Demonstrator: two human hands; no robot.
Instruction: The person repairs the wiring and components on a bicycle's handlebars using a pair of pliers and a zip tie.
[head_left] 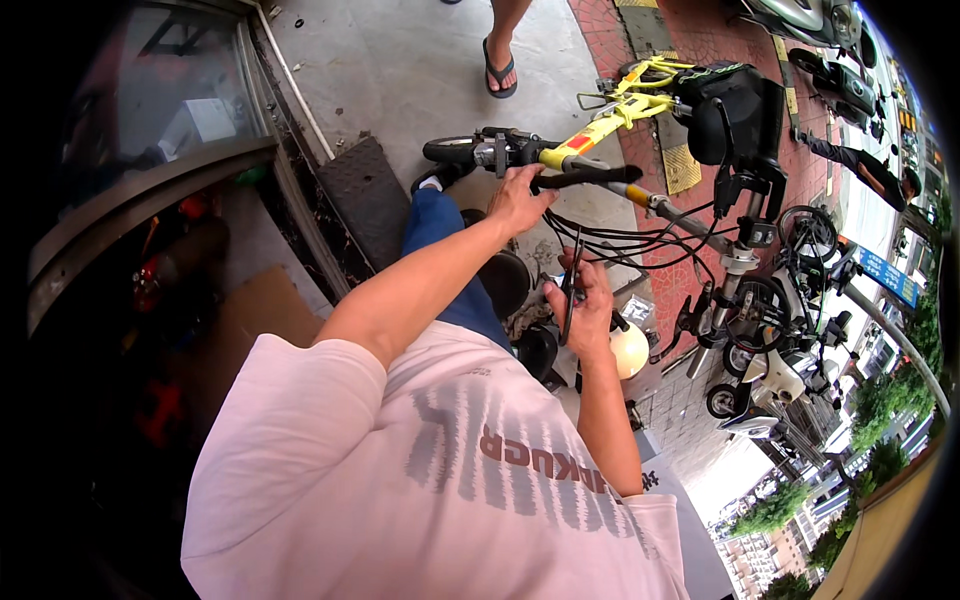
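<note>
A folding bicycle with a yellow frame (pixel 605 128) stands in front of me, its long grey handlebar post (pixel 690 220) reaching to the right. My left hand (pixel 520 200) is at the near end of this post, fingers closed at the end of a black fuzzy strip (pixel 590 178) lying along it. Below, my right hand (pixel 588 305) is closed around a slim, dark, long tool (pixel 571 290); its exact kind is unclear. Black cables (pixel 640 243) run in a loose bundle from near my hands toward the handlebar (pixel 738 262).
A small wheel (pixel 450 150) is by my foot. A dark metal plate (pixel 350 200) lies at a glass-doored doorway on the left. Someone's sandalled foot (pixel 499 68) stands beyond. Parked scooters (pixel 775 375) and a round cream-coloured object (pixel 629 350) are on the right.
</note>
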